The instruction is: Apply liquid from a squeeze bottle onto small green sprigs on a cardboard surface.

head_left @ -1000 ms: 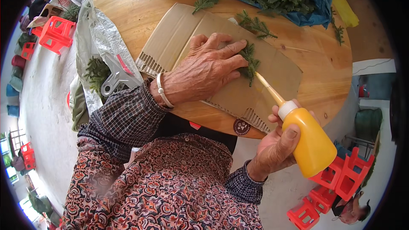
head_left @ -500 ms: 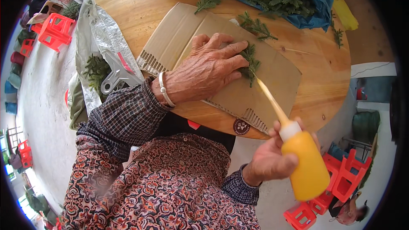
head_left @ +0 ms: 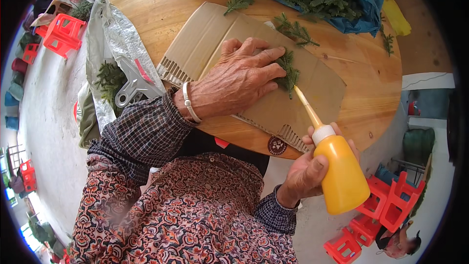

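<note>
My left hand (head_left: 239,76) lies across a sheet of brown cardboard (head_left: 317,95). Its fingertips pinch and press down a small green fir sprig (head_left: 289,71), covering part of it. My right hand (head_left: 305,173) is wrapped round a yellow squeeze bottle (head_left: 344,178) with a white collar and a long, thin nozzle (head_left: 308,107). The bottle is tilted, its nozzle tip at the lower needles of the sprig. Whether anything comes out of the tip is too small to tell.
Loose fir sprigs (head_left: 297,32) lie at the cardboard's far edge on the round wooden table (head_left: 371,83). A blue bag (head_left: 361,17) of fir branches stands at the back. A grey clamp (head_left: 134,85) and a white sack (head_left: 115,29) are at the left edge. Red stools (head_left: 398,203) stand at right.
My right hand has brought the bottle's body a little up and to the left. The nozzle tip has shifted slightly along the sprig. My left hand stays put.
</note>
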`<state>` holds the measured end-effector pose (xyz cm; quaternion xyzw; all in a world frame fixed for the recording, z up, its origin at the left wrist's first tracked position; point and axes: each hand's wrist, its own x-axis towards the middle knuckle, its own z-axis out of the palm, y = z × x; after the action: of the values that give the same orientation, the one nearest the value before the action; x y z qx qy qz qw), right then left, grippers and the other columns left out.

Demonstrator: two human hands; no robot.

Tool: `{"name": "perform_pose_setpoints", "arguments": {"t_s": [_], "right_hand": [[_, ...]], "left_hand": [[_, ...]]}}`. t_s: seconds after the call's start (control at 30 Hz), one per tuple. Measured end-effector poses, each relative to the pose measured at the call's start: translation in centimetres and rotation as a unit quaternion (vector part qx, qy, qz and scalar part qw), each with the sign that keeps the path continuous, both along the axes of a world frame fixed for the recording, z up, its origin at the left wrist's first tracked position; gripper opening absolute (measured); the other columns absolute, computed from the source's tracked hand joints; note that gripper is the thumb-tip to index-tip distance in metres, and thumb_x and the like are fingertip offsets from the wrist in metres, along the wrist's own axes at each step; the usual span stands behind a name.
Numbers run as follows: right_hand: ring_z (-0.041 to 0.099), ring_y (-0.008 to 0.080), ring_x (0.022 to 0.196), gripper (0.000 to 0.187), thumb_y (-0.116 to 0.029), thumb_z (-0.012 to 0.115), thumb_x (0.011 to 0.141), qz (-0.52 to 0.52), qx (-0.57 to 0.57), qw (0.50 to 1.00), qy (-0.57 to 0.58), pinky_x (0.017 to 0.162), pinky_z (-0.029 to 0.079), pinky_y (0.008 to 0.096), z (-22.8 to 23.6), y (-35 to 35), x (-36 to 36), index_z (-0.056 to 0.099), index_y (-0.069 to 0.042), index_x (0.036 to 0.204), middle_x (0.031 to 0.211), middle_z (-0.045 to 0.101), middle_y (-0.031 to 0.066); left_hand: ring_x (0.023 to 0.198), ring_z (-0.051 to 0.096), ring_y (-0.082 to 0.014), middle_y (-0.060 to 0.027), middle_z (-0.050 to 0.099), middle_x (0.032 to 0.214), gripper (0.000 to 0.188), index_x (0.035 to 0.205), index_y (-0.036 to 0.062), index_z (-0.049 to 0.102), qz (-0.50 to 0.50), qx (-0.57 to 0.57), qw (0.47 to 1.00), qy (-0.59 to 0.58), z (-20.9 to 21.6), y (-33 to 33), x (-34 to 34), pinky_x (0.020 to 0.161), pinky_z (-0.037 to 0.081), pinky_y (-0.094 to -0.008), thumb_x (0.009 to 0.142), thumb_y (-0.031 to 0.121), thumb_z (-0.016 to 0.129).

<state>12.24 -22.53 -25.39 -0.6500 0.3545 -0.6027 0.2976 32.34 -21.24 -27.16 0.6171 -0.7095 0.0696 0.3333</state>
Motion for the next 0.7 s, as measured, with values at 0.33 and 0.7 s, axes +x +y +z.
{"name": "perform_pose_setpoints", "arguments": {"t_s": [0.33,0.7], "right_hand": [[0.061,0.0268,0.067,0.058,-0.036,0.061,0.080,0.026,0.038,0.997,-0.066,0.060,0.053,0.0301,-0.12,-0.54,0.03,0.037,-0.005,0.121,0.110,0.056,0.0229],[0.061,0.0275,0.068,0.056,-0.032,0.060,0.080,0.029,0.056,0.995,-0.077,0.057,0.052,0.0301,0.38,-0.20,-0.47,0.037,-0.004,0.122,0.110,0.056,0.0235]], "left_hand": [[0.116,0.043,-0.0232,-0.0027,0.052,0.129,0.018,0.101,0.0165,0.062,0.000,0.010,1.000,-0.001,0.15,0.08,-0.02,0.094,0.027,-0.0450,0.085,0.026,0.061],[0.113,0.045,-0.0234,-0.0032,0.054,0.126,0.016,0.098,0.0167,0.061,0.000,-0.010,1.000,-0.003,-0.05,-0.08,-0.06,0.092,0.028,-0.0446,0.085,0.026,0.060]]}}
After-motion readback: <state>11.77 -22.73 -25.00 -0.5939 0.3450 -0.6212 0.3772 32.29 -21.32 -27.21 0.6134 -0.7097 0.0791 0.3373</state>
